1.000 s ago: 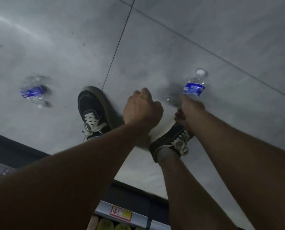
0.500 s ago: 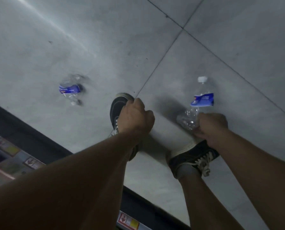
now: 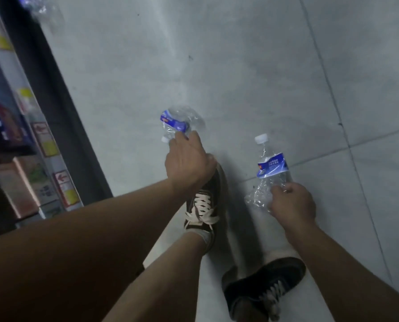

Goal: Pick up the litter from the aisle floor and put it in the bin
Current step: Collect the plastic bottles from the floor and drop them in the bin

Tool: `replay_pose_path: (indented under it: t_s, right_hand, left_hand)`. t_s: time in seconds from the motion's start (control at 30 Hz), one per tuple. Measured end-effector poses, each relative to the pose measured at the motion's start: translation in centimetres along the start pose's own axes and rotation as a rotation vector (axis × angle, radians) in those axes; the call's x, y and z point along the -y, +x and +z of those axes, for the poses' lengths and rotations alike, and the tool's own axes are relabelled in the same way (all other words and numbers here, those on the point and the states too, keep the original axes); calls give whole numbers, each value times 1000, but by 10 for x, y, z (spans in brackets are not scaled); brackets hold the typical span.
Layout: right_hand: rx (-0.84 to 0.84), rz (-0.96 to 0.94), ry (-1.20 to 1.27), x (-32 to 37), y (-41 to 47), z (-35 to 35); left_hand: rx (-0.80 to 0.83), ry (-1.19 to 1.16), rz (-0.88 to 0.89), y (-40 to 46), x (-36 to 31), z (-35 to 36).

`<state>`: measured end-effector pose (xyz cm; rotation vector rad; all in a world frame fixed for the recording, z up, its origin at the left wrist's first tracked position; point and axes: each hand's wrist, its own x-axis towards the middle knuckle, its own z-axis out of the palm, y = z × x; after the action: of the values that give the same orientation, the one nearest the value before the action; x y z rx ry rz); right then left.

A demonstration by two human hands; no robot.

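Right hand [image 3: 291, 203] grips a crumpled bottle [image 3: 269, 175] at center right; left hand [image 3: 189, 163] reaches onto another squashed bottle [image 3: 177, 124], grip hidden, can't tell.

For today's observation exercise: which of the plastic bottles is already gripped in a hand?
The capped bottle, gripped at its crumpled base by the right hand. The crushed bottle still lies on the floor by the left hand.

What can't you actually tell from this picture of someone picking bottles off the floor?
- Left hand on the crushed bottle: its own back hides the fingers, so a grip is unclear.
- Bin: nowhere in the head view.
- Third bottle: cut off by the top edge and blurred.
- Shelf labels: too blurred to read.
- Base of the bottle in the right hand: hidden by the fingers.
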<state>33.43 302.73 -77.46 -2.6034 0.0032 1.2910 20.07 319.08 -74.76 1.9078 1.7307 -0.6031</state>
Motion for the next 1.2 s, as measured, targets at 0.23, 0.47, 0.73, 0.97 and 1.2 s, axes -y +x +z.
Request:
replay_pose_path:
  t_s: [0.23, 0.47, 0.73, 0.97, 1.2]
  right_hand:
    - [13, -166, -75, 40, 20, 61]
    - [20, -192, -54, 41, 41, 87]
    - [50, -118, -24, 34, 31, 66]
    - [143, -49, 153, 58, -36, 7]
    - [250, -24, 257, 78, -114, -96]
  left_hand:
    - [-155, -4, -67, 89, 54, 23]
    - [-85, 71, 43, 145, 78, 47]
    - [-63, -116, 64, 101, 66, 56]
    - [7, -180, 50, 2, 38, 3]
    - [0, -252, 176, -94, -11, -83]
